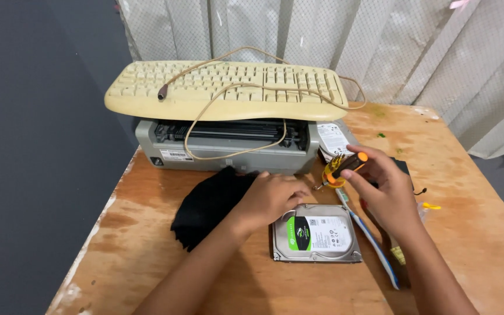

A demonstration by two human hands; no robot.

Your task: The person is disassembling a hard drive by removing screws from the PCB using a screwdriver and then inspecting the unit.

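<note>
A silver hard drive point(322, 239) with a green and white label lies flat on the wooden table point(473, 233). My left hand point(272, 198) rests on the drive's far left corner, fingers curled over its edge. My right hand point(383, 186) holds a small screwdriver point(340, 170) with a yellow and black handle and an orange end, just above the drive's far right corner. The tip points down and left toward my left fingers.
A black cloth point(208, 204) lies left of the drive. Behind it stands a grey printer point(228, 143) with a beige keyboard point(223, 87) and its cable on top. A second drive point(332, 140), a toothbrush point(374, 242) and small tools lie to the right.
</note>
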